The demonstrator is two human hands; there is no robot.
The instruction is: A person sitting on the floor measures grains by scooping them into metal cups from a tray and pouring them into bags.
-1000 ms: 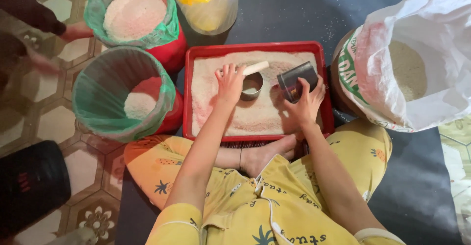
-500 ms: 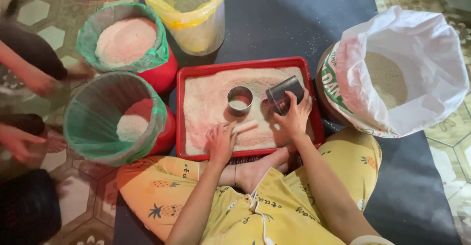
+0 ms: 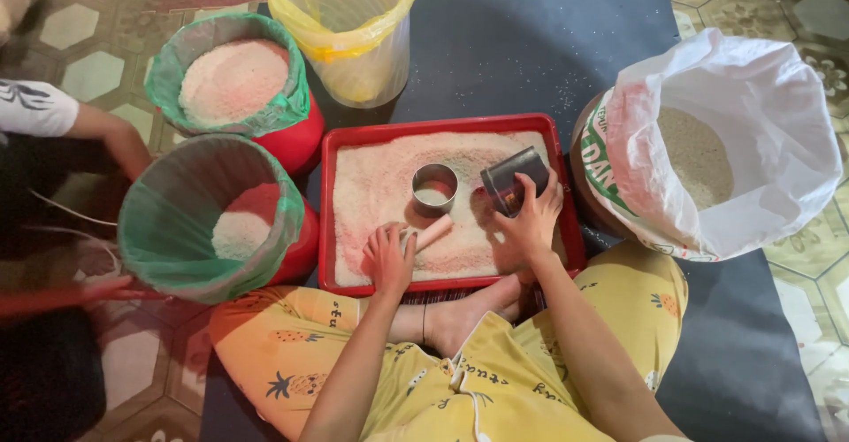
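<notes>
A red tray (image 3: 329, 212) full of pale grains lies in front of my crossed legs. My left hand (image 3: 389, 258) rests on the grains near the tray's front edge, fingers on a short pale wooden stick (image 3: 433, 231). My right hand (image 3: 531, 216) grips a dark metal cup (image 3: 511, 179), tilted on its side above the grains. A small metal ring mould (image 3: 435, 189) stands upright in the grains between both hands.
Two red buckets lined with green bags (image 3: 168, 221) (image 3: 296, 137) hold grain at the left. A yellow-lined bucket (image 3: 354, 26) stands behind the tray. A large white sack of grain (image 3: 752, 141) sits at the right. Another person's arms (image 3: 97, 128) reach in from the left.
My left hand has drawn back from the ring mould to the tray's front edge, onto the stick. The right hand keeps the tilted cup. The other person's arms shifted at left.
</notes>
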